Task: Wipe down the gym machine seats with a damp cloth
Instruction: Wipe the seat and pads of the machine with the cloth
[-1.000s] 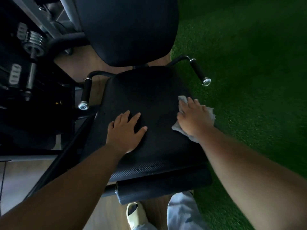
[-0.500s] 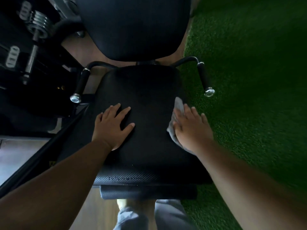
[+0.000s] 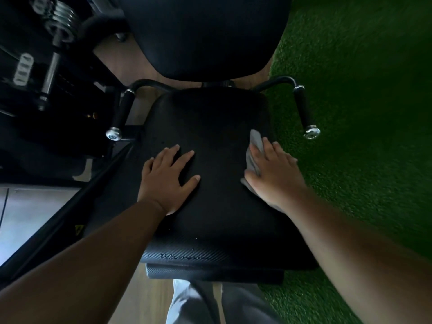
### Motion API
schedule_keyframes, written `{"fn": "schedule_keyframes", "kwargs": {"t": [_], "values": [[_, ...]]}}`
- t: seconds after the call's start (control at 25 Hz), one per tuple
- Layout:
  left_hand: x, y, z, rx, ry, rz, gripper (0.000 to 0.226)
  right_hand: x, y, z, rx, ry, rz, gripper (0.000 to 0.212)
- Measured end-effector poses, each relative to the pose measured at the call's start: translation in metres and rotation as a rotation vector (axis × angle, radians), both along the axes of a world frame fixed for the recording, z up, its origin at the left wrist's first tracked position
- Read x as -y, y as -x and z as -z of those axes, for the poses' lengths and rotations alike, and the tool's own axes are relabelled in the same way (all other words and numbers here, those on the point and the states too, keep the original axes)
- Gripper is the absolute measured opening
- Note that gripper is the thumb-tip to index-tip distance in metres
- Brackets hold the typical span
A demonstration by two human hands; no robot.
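Head view is looking down on green artificial turf (image 3: 362, 113) spreading along the right side, with a wood-look floor (image 3: 121, 57) showing at the left and under the machine. A black backrest pad (image 3: 205, 33) is filling the top centre, and just below it a black padded seat (image 3: 217, 206) is taking up the middle. At upper left, a bar loaded with metal weight plates (image 3: 59, 22) is standing beside dark machine framing. Two black side handles with chrome end caps are flanking the seat's back corners, the left handle (image 3: 122, 111) and the right handle (image 3: 304, 111). Grey trouser legs (image 3: 210, 302) are showing below the seat's front edge.

Both forearms are reaching in from the bottom corners. The left hand (image 3: 167, 178) is lying flat on the seat's middle, fingers spread apart and straight, holding nothing. The right hand (image 3: 273, 176) is pressing palm-down near the seat's right edge, fingers fairly straight and lying over the cloth.

The cloth (image 3: 254, 148) is pale grey and crumpled, sitting on the seat by its right edge, mostly covered by the right hand, with one end poking out beyond the fingertips.
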State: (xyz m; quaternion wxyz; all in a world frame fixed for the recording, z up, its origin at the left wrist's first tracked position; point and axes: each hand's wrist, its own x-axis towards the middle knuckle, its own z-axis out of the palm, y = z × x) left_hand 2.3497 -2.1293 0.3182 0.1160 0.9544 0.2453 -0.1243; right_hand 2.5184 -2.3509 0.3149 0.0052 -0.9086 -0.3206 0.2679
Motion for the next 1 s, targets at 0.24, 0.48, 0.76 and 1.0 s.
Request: {"fn": "schedule_keyframes", "kwargs": {"t": [0.24, 0.48, 0.76, 1.0], "values": [[-0.004, 0.001, 0.002, 0.005, 0.031, -0.003, 0.071, -0.050, 0.024, -0.002, -0.003, -0.083, -0.162, 0.070], [-0.004, -0.001, 0.001, -0.008, 0.033, 0.008, 0.069, -0.007, -0.005, 0.000, 0.000, -0.017, 0.006, 0.066], [-0.008, -0.001, -0.001, -0.027, 0.070, 0.019, 0.070, -0.065, 0.040, -0.004, -0.031, -0.095, -0.152, 0.065], [-0.031, -0.019, -0.005, 0.049, 0.173, -0.077, 0.058, -0.035, 0.007, 0.002, 0.048, -0.011, 0.079, 0.061]]}}
